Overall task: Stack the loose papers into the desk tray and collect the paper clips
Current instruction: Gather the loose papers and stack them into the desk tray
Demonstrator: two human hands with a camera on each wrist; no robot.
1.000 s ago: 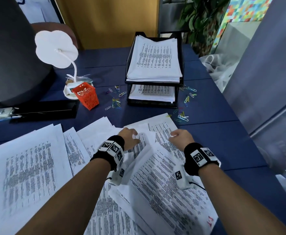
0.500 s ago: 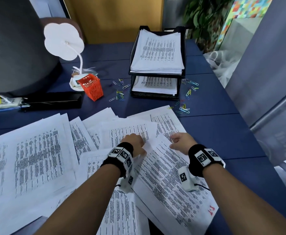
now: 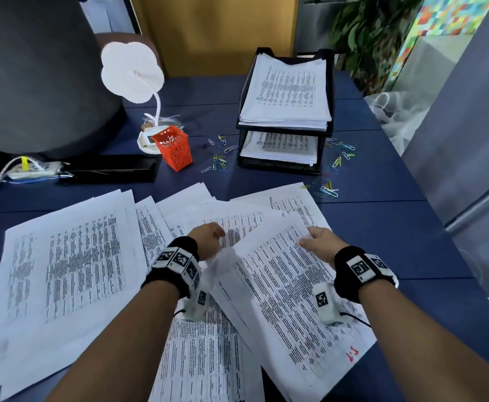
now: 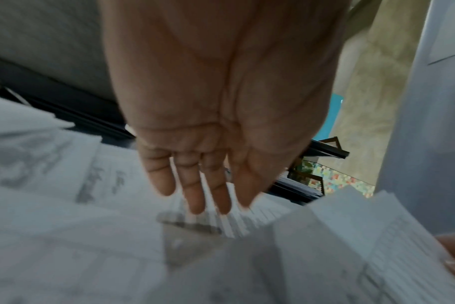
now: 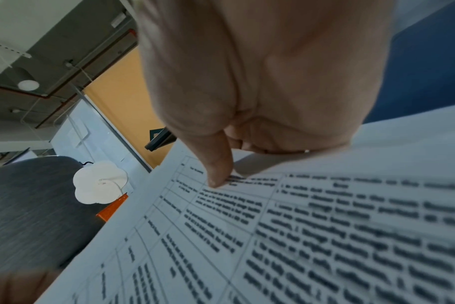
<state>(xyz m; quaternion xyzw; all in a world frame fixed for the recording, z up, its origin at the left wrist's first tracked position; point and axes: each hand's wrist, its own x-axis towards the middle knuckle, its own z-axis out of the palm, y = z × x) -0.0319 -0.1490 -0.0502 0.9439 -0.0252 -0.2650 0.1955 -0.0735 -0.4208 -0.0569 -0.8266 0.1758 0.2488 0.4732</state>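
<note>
Loose printed papers [image 3: 72, 265] lie fanned over the near half of the dark blue desk [image 3: 382, 227]. My right hand [image 3: 310, 236] pinches the far edge of the top sheet [image 3: 289, 288], thumb [image 5: 218, 170] on top and fingers under the sheet [image 5: 299, 226], lifting that edge. My left hand [image 3: 211, 236] is beside it, fingers [image 4: 208, 195] straight over the papers [image 4: 65, 205] and holding nothing. The black two-tier desk tray [image 3: 329, 82] stands at the back with paper stacks on both levels. Coloured paper clips lie left of it [image 3: 220, 161] and right of it [image 3: 329, 190].
An orange mesh pen cup [image 3: 175, 153] and a white flower-shaped lamp [image 3: 133, 72] stand left of the tray. A black flat box [image 3: 112, 169] and a power strip [image 3: 34, 169] lie at the left. A clear plastic bag [image 3: 394, 117] sits past the desk's right edge.
Both hands have drawn back toward me across the papers. The right hand has raised the far edge of the top sheet, which now overlaps the sheet by the left hand.
</note>
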